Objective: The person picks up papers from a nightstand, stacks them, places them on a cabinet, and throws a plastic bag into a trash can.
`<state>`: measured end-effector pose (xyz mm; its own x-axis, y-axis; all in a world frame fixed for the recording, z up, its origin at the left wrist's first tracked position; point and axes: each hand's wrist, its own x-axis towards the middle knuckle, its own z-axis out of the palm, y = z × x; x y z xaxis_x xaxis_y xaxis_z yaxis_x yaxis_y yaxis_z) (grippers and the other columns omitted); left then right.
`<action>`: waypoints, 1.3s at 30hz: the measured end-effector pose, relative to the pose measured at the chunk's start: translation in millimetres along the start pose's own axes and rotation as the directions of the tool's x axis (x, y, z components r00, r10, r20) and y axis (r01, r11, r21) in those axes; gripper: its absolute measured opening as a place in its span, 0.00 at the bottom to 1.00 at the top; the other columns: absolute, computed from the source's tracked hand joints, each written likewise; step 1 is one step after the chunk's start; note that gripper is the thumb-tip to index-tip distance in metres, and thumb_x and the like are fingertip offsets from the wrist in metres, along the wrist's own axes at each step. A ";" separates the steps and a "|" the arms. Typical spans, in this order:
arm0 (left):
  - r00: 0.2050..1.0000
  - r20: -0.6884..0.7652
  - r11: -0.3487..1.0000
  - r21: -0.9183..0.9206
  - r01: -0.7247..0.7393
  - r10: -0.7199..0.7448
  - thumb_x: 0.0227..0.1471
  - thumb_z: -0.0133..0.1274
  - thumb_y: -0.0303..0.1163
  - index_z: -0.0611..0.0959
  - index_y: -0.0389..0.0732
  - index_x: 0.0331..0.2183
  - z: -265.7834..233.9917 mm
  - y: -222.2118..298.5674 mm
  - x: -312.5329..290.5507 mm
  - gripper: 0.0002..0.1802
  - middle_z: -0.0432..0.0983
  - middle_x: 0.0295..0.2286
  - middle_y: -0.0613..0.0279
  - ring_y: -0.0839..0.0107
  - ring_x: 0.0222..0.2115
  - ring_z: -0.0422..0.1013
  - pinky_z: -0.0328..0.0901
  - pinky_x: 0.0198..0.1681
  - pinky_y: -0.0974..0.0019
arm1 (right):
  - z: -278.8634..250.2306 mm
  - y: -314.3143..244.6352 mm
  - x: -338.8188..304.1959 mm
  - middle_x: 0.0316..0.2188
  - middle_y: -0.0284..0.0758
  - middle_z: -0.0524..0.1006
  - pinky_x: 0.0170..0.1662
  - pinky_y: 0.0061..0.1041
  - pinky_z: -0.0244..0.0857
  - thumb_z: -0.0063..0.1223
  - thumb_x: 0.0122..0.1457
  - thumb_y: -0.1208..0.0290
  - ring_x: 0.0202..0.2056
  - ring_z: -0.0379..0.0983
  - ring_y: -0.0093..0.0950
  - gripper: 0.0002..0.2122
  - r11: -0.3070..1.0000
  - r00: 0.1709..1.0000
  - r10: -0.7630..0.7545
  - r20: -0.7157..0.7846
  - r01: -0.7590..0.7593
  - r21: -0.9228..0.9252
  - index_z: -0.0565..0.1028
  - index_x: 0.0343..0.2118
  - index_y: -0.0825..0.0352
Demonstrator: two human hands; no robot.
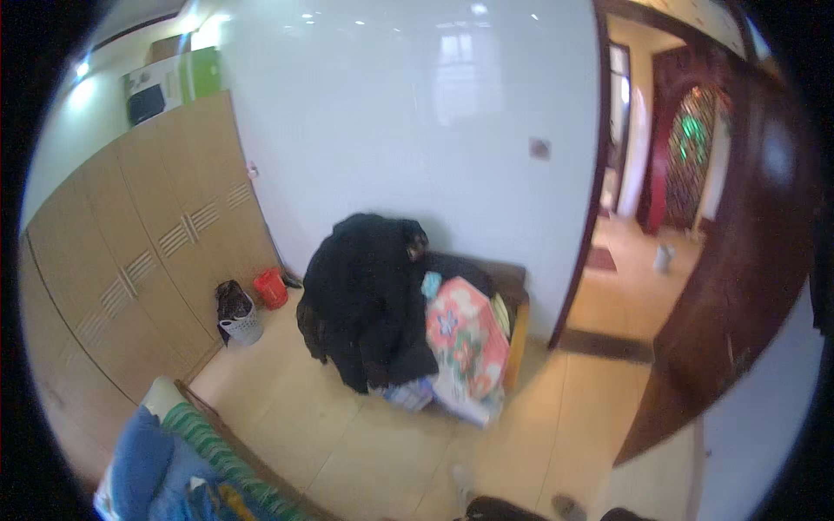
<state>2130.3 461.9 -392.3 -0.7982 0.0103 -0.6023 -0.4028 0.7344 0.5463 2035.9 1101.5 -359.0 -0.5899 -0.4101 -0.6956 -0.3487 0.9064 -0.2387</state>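
Neither of my hands shows in the head view. Against the white wall, a large heap of black clothing (pixel 369 295) is piled over a low seat or bench whose kind I cannot make out. Beside it on the right lies a pink floral cloth (pixel 469 339), with a small light-blue item (pixel 431 284) at its upper left. Patterned fabric (pixel 408 395) hangs out below the black heap. Dark shapes (pixel 504 509) at the lower edge are too cut off to name.
Wooden wardrobes (pixel 130 252) line the left, a box (pixel 174 87) on top. A white basket (pixel 243 326) with a black bag and a red bucket (pixel 271 288) stand beside them. Blue bedding (pixel 165 460) lies lower left. At right, a dark door (pixel 730 286) stands by an open doorway.
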 end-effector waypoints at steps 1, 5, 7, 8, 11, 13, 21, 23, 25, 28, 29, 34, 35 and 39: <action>0.999 0.023 0.997 -0.052 0.050 -0.049 0.52 0.49 0.33 0.76 0.37 0.44 -19.7 8.1 9.2 0.17 0.72 0.43 0.56 0.60 0.46 0.66 0.61 0.49 0.61 | -25.3 -5.9 29.0 0.19 0.32 0.78 0.28 0.33 0.67 0.49 0.51 0.57 0.22 0.73 0.29 0.13 0.999 1.000 0.013 0.019 -0.013 0.043 0.78 0.22 0.61; 0.954 0.140 0.870 -0.391 0.301 -0.267 0.50 0.52 0.35 0.73 0.38 0.46 -171.9 150.0 -144.3 0.21 0.67 0.45 0.56 0.60 0.49 0.60 0.56 0.53 0.57 | -163.2 -87.1 189.9 0.22 0.33 0.79 0.29 0.33 0.68 0.48 0.53 0.57 0.22 0.73 0.28 0.14 0.989 0.999 -0.043 0.015 0.040 0.143 0.79 0.26 0.63; 0.948 -0.286 0.406 -0.889 -0.210 -0.136 0.50 0.52 0.36 0.74 0.38 0.44 -121.6 60.1 -139.2 0.19 0.70 0.42 0.55 0.59 0.46 0.63 0.57 0.52 0.54 | -241.7 -174.3 293.3 0.23 0.34 0.79 0.30 0.33 0.68 0.47 0.54 0.57 0.22 0.73 0.28 0.15 0.975 0.987 -0.161 0.016 0.156 0.157 0.80 0.29 0.64; 0.896 -0.287 0.599 -0.800 -0.029 -0.340 0.49 0.54 0.36 0.78 0.39 0.38 -114.8 35.8 -120.6 0.15 0.71 0.39 0.56 0.62 0.42 0.65 0.61 0.45 0.58 | -287.8 -219.9 341.2 0.23 0.34 0.79 0.30 0.33 0.68 0.47 0.54 0.57 0.22 0.73 0.28 0.15 0.974 0.977 -0.214 0.023 0.211 0.086 0.80 0.29 0.64; 0.618 -0.627 0.478 -0.773 -0.417 -0.474 0.53 0.48 0.28 0.77 0.36 0.24 -65.7 -53.1 -86.2 0.08 0.72 0.23 0.60 0.72 0.23 0.67 0.64 0.28 0.65 | -433.5 -391.0 469.0 0.30 0.35 0.79 0.38 0.35 0.69 0.46 0.51 0.53 0.34 0.75 0.35 0.15 0.473 0.761 -0.623 0.180 0.550 -0.688 0.79 0.34 0.56; 0.562 -0.227 0.426 -0.869 0.252 -0.795 0.52 0.48 0.29 0.78 0.36 0.26 -83.8 -69.5 -96.9 0.08 0.73 0.24 0.58 0.68 0.25 0.67 0.64 0.29 0.63 | -478.8 -529.0 546.3 0.28 0.35 0.79 0.34 0.34 0.70 0.53 0.50 0.59 0.31 0.76 0.34 0.11 0.274 0.648 -0.727 0.229 0.579 -0.768 0.79 0.30 0.61; 0.540 -0.201 0.497 -0.722 0.482 -0.817 0.47 0.48 0.34 0.79 0.37 0.31 -260.1 -235.3 -69.3 0.12 0.75 0.29 0.49 0.56 0.30 0.71 0.66 0.33 0.53 | -514.0 -788.1 637.2 0.40 0.45 0.75 0.37 0.35 0.67 0.42 0.62 0.59 0.38 0.74 0.40 0.15 0.573 0.578 -0.762 0.293 0.389 0.722 0.68 0.34 0.68; 0.619 -0.311 0.668 -0.547 0.504 -0.721 0.45 0.47 0.36 0.79 0.37 0.33 -320.7 -300.5 -48.2 0.14 0.76 0.30 0.47 0.53 0.32 0.72 0.66 0.34 0.50 | -505.0 -802.8 653.4 0.38 0.44 0.75 0.36 0.35 0.66 0.40 0.63 0.57 0.35 0.74 0.39 0.15 0.672 0.611 -0.727 0.312 0.543 0.504 0.68 0.33 0.67; 0.696 -0.488 0.850 -0.304 0.430 -0.527 0.44 0.47 0.37 0.80 0.38 0.34 -390.5 -351.8 -29.6 0.16 0.76 0.31 0.45 0.50 0.33 0.73 0.67 0.35 0.48 | -493.7 -806.2 672.2 0.36 0.43 0.76 0.34 0.35 0.66 0.38 0.63 0.56 0.32 0.74 0.39 0.16 0.714 0.627 -0.694 0.355 0.661 0.229 0.68 0.32 0.66; 0.673 -0.543 0.864 -0.284 0.416 -0.503 0.42 0.46 0.36 0.81 0.38 0.28 -623.0 -329.8 -92.9 0.14 0.78 0.28 0.50 0.53 0.28 0.75 0.68 0.29 0.49 | -517.8 -754.9 725.1 0.33 0.39 0.79 0.34 0.29 0.68 0.41 0.61 0.59 0.31 0.75 0.31 0.14 0.534 0.507 -0.549 0.665 0.824 -0.188 0.75 0.37 0.63; 0.582 -0.547 0.785 -0.267 0.559 -0.601 0.41 0.47 0.35 0.82 0.38 0.26 -620.5 -381.1 -103.2 0.13 0.78 0.27 0.50 0.52 0.28 0.75 0.68 0.29 0.50 | -544.4 -813.4 629.7 0.21 0.37 0.73 0.24 0.29 0.62 0.38 0.62 0.58 0.22 0.71 0.31 0.16 0.406 0.428 -0.723 0.543 0.898 -0.168 0.70 0.33 0.68; 0.289 -0.555 0.612 -0.583 0.533 -0.780 0.42 0.46 0.34 0.80 0.36 0.27 -756.1 -422.0 -190.4 0.13 0.77 0.29 0.48 0.49 0.32 0.73 0.67 0.35 0.51 | -591.1 -899.8 689.3 0.22 0.37 0.74 0.25 0.31 0.64 0.38 0.61 0.61 0.21 0.70 0.33 0.14 0.584 0.697 -0.617 0.365 0.717 -0.381 0.72 0.33 0.67; 0.156 -0.558 0.562 -0.695 0.449 -0.815 0.42 0.47 0.34 0.79 0.35 0.26 -753.3 -441.6 -191.2 0.13 0.77 0.29 0.47 0.48 0.32 0.73 0.67 0.35 0.51 | -595.1 -917.2 716.2 0.22 0.37 0.75 0.25 0.31 0.65 0.38 0.61 0.62 0.21 0.70 0.33 0.14 0.576 0.713 -0.597 0.369 0.700 -0.422 0.72 0.33 0.67; 0.424 -0.258 0.495 -0.515 0.700 -0.868 0.46 0.45 0.36 0.81 0.36 0.34 -656.8 -547.2 -185.6 0.17 0.77 0.34 0.49 0.49 0.36 0.72 0.67 0.38 0.52 | -571.9 -1039.9 842.8 0.23 0.37 0.76 0.26 0.33 0.67 0.39 0.60 0.64 0.20 0.69 0.34 0.12 0.426 0.682 -0.585 0.439 0.719 -0.550 0.74 0.33 0.66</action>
<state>2204.6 -387.7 -197.2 -0.1044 -0.8085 -0.5792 -0.9886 0.0209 0.1490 1484.7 -244.8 -309.5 0.1207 -0.7653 -0.6323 -0.9727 0.0359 -0.2291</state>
